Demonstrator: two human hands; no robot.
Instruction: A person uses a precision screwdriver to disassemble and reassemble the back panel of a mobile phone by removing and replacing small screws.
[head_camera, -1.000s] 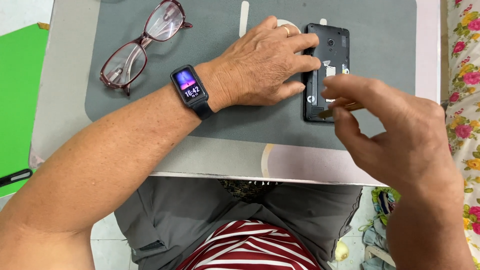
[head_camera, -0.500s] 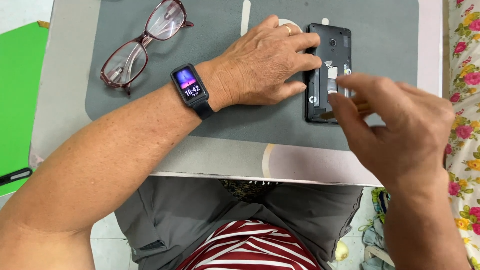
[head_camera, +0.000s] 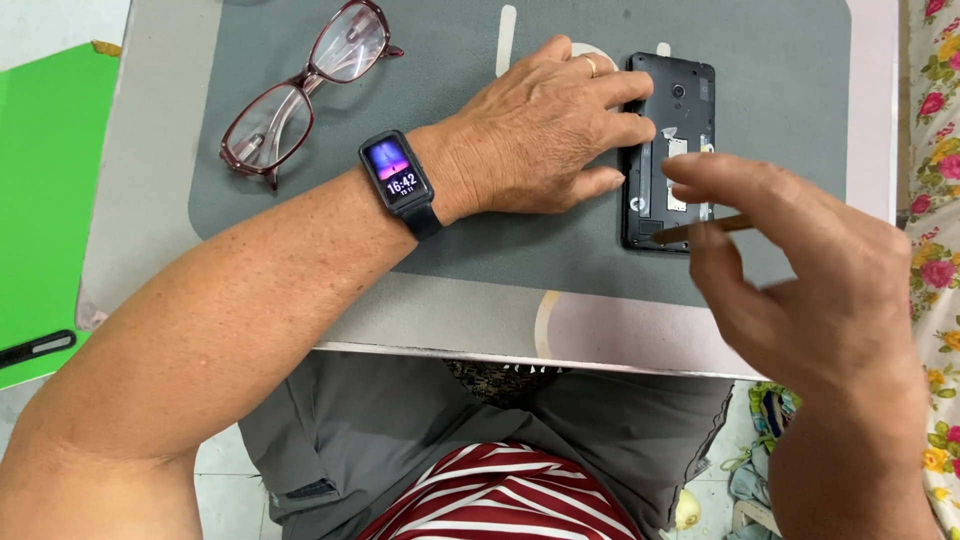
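A black phone (head_camera: 668, 120) lies face down with its back cover off on a grey mat (head_camera: 480, 240). My left hand (head_camera: 540, 135) rests palm down on the mat, with its fingertips pressed on the phone's left edge. It wears a ring and a black smartwatch (head_camera: 397, 180). My right hand (head_camera: 800, 290) hovers over the phone's lower right part and pinches a thin brown stick (head_camera: 700, 230). The stick's tip points at the phone's bottom end. The right fingers hide part of the phone's right side.
Red-framed glasses (head_camera: 300, 95) lie open on the mat at the upper left. The mat covers a small pale table (head_camera: 150, 200) whose front edge is over my lap. A green board (head_camera: 45, 190) and a black pen (head_camera: 35, 348) are at the left. Flowered cloth (head_camera: 935, 150) is at the right.
My right hand has shifted slightly right and lower over the phone, and the thin brown stick now shows below its fingers. The left hand and phone have stayed put.
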